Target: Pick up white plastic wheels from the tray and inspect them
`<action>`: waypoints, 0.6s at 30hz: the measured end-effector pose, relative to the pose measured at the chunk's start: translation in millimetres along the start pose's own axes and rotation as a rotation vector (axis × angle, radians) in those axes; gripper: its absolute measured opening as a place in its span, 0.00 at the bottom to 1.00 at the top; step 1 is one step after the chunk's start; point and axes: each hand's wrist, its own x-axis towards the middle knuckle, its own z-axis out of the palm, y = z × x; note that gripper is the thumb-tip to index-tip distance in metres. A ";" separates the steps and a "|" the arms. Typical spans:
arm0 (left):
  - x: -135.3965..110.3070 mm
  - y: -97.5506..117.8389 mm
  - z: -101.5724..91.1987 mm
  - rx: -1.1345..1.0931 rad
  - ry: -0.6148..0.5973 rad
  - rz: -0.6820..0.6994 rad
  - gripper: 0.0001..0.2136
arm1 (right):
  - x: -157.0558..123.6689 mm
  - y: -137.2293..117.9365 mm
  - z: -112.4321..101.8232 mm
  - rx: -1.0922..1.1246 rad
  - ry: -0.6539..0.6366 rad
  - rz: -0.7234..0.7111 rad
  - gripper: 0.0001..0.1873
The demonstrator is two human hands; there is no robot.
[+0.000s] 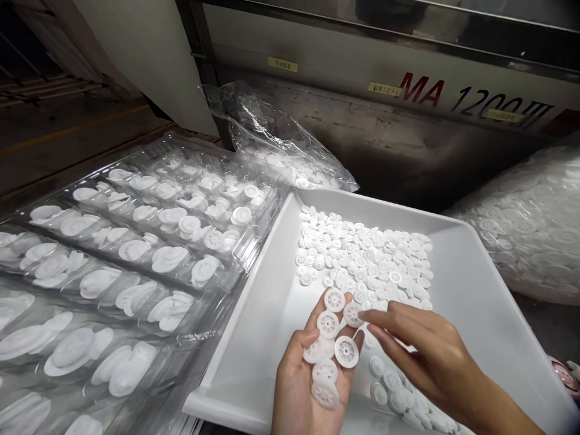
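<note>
Palm up over the tray, my left hand [301, 374] cups several small white plastic wheels [328, 324] with spoked centres, its fingers curled around them. The thumb and forefinger of my right hand [421, 344] touch the edge of one wheel [353, 315] at the fingertips of the left. Below both hands is a light grey plastic tray [254, 344]. A large spread of loose white wheels [362, 254] covers its far part, and a smaller heap [399, 393] lies under my right hand.
Stacked clear plastic trays [136, 254] at the left hold white discs in their compartments. A clear bag [290, 139] of white parts lies behind the grey tray. Another full bag [534, 223] stands at the right. A machine panel [339, 78] borders the far side.
</note>
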 end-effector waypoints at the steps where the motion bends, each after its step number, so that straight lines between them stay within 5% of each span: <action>1: 0.0 0.4 -0.4 0.002 0.003 -0.011 0.17 | 0.2 -0.1 -1.3 0.101 0.006 0.084 0.10; 5: 0.3 0.6 -1.1 0.007 0.014 -0.036 0.16 | 3.0 0.4 -3.7 0.323 -0.004 0.375 0.08; 8: -0.1 -0.6 0.0 0.004 0.019 -0.011 0.16 | 4.8 0.7 -5.2 0.315 -0.053 0.443 0.06; 11: -0.6 -0.6 1.4 0.000 0.007 0.006 0.17 | 5.1 -4.2 -6.8 0.261 -0.066 0.349 0.05; 18: -0.1 3.8 0.1 -0.010 0.032 -0.111 0.24 | -5.4 -30.2 13.1 -0.048 -0.242 -0.122 0.10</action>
